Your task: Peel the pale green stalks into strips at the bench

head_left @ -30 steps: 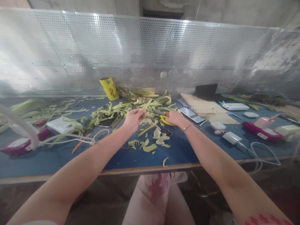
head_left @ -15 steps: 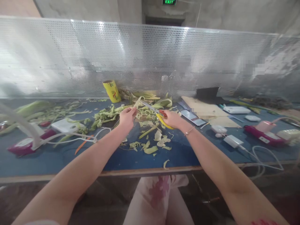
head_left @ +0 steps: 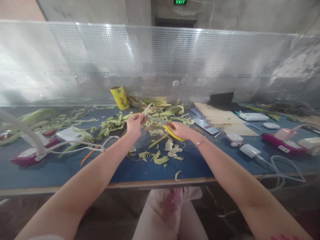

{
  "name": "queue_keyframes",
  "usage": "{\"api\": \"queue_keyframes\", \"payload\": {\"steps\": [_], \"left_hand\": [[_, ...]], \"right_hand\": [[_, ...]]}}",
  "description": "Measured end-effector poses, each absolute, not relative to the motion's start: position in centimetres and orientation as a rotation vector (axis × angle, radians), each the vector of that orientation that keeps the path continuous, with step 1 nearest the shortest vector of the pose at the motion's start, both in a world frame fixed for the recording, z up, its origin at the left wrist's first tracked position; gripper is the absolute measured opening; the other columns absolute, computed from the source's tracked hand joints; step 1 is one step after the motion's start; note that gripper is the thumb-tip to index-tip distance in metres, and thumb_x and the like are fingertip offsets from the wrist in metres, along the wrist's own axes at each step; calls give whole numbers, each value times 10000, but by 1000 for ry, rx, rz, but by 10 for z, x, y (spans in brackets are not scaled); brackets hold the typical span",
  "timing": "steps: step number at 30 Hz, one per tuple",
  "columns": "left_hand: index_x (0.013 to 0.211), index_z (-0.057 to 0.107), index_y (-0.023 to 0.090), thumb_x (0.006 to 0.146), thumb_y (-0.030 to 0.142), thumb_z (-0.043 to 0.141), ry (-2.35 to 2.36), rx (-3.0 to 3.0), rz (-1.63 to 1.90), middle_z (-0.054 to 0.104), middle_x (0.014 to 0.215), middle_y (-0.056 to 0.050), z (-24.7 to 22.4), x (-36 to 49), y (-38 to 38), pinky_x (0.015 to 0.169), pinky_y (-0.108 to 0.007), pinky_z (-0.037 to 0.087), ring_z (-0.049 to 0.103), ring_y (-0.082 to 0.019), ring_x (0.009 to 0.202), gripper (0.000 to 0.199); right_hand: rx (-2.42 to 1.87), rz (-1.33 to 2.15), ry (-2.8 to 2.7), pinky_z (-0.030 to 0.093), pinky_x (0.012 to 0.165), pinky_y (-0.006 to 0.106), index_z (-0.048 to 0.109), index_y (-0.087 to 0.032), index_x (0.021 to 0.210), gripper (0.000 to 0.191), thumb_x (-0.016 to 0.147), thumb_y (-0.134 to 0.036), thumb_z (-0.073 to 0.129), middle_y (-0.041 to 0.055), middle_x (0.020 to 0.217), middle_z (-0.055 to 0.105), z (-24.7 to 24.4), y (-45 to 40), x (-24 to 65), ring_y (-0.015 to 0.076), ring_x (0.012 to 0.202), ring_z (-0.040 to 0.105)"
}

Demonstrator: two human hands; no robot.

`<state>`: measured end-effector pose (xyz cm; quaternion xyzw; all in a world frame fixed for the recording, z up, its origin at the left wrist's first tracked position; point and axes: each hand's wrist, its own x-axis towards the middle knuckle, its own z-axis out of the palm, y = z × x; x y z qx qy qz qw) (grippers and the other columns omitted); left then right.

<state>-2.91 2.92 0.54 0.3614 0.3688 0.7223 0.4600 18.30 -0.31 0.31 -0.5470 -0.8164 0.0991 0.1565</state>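
My left hand (head_left: 135,125) pinches a pale green leafy strip (head_left: 149,109) that sticks up past the fingertips. Wrapped round the handles of yellow and orange scissors (head_left: 174,133) is my right hand (head_left: 178,129). The scissor blades point left, their tips close to the strip and the left fingers. Whether the tips touch the strip is too small to tell. Beneath and around both hands lie green cut pieces (head_left: 160,160), with a heap of curled green strips (head_left: 112,125) left of my left hand.
A yellow roll (head_left: 120,98) stands behind the heap, before a perforated metal screen (head_left: 175,50). On the right are a phone (head_left: 206,126), brown cardboard (head_left: 220,115), a white charger (head_left: 250,150) and a magenta power strip (head_left: 283,144). White cables (head_left: 75,143) cross the left side.
The scissors and my right hand have shifted slightly left, bringing the blade tips lower and nearer my left fingers. My left hand still holds the strip.
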Motion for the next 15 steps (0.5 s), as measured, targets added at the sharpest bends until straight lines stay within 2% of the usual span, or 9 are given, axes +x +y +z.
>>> {"api": "queue_keyframes", "payload": {"steps": [10,15], "left_hand": [[618,590,111,606,104,720,863,875,1752,560,563,26,8,-26,25,640,-176,486,564,-49,568,131],[631,597,111,591,84,717,863,876,1741,586,594,12,8,-26,24,650,-190,480,575,-56,576,129]], "right_hand": [[-1544,373,-2289,384,543,273,520,-196,797,426,798,-614,443,80,799,638,2,-3,182,187,648,576],[-1543,389,-2306,391,557,282,525,-194,796,434,804,-616,422,87,823,639,5,-4,182,200,683,585]]}}
